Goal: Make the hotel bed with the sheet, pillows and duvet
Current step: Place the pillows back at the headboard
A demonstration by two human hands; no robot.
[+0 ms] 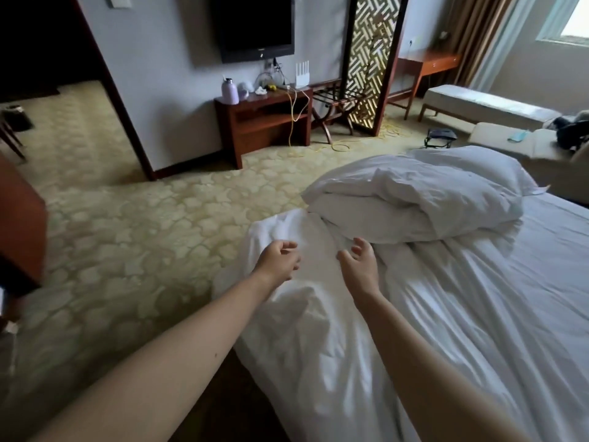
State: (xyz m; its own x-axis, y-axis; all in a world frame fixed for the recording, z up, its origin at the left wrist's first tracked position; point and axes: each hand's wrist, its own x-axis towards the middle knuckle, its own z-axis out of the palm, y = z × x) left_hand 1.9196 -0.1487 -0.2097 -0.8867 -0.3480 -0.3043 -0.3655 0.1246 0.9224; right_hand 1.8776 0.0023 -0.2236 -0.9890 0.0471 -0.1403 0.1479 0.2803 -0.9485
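Note:
The bed fills the lower right, covered by a wrinkled white sheet (478, 298). A bunched white duvet (411, 199) is heaped at the bed's far corner, with a white pillow (471, 164) lying behind it. A crumpled fold of white linen (293, 311) hangs over the bed's left edge. My left hand (280, 260) hovers above that fold with loosely curled fingers, holding nothing. My right hand (360, 260) is stretched out beside it, fingers relaxed and spread, just short of the duvet's near edge and holding nothing.
Patterned carpet (143, 234) lies left of the bed. A wooden console (264, 122) with a purple bottle (230, 90) stands under a wall TV (255, 27). A yellow cable (338, 145) trails on the floor. A bench (484, 103) and armchair (548, 148) stand at the far right.

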